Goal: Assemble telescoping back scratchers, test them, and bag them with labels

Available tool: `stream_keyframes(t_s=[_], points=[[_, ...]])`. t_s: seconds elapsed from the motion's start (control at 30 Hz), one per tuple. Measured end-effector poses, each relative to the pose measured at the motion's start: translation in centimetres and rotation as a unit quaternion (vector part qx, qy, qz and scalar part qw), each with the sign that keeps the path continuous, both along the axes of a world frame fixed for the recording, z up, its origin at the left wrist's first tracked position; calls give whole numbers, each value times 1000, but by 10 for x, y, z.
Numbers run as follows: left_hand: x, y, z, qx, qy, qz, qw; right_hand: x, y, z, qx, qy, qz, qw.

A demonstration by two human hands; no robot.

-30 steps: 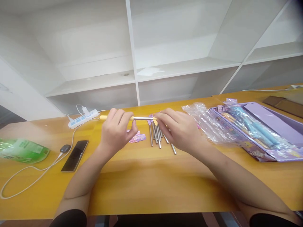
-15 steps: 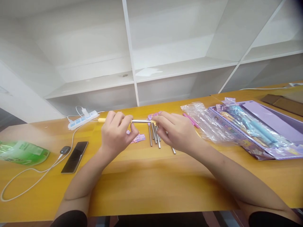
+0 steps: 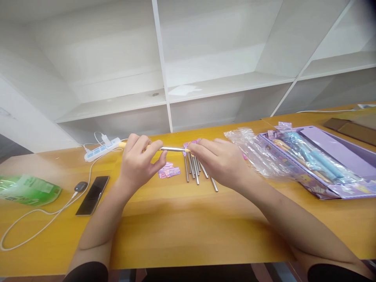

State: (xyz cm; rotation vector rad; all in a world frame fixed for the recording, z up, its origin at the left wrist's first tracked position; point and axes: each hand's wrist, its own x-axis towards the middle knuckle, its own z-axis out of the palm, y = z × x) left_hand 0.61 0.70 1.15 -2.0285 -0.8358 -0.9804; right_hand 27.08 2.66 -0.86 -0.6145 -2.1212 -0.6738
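Level above the table, a slim pen-like rod (image 3: 172, 149) with yellow ends and a silver metal section lies across both hands. My left hand (image 3: 141, 158) is closed around its yellow part, thumb at the metal. At the other end, the fingertips of my right hand (image 3: 221, 160) pinch the small yellow tip. Below and behind the rod lie several silver metal tubes (image 3: 197, 176), their upper ends near striped purple pieces (image 3: 192, 142). Small purple printed cards (image 3: 169, 171) rest just right of my left hand. A bit of a pink stick (image 3: 244, 156) shows behind my right hand.
Clear plastic sleeves (image 3: 258, 152) lie beside a purple box (image 3: 326, 188) holding bagged blue and tan items. On the left are a phone (image 3: 93, 196), a white cable, a black plug-like piece (image 3: 80, 186), a green packet (image 3: 31, 190) and a power strip (image 3: 102, 149). White shelves stand behind.
My left hand and the rod have shifted slightly left. More of the rod's yellow tip shows at my right fingertips. My right hand now covers most of the pink stick.
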Motion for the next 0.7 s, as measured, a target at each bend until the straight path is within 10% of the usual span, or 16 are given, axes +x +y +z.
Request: stream_keyframes(t_s=[0.7], points=[[-90, 26, 30, -49, -111, 115, 986, 52, 39, 18, 42, 39, -63, 996]])
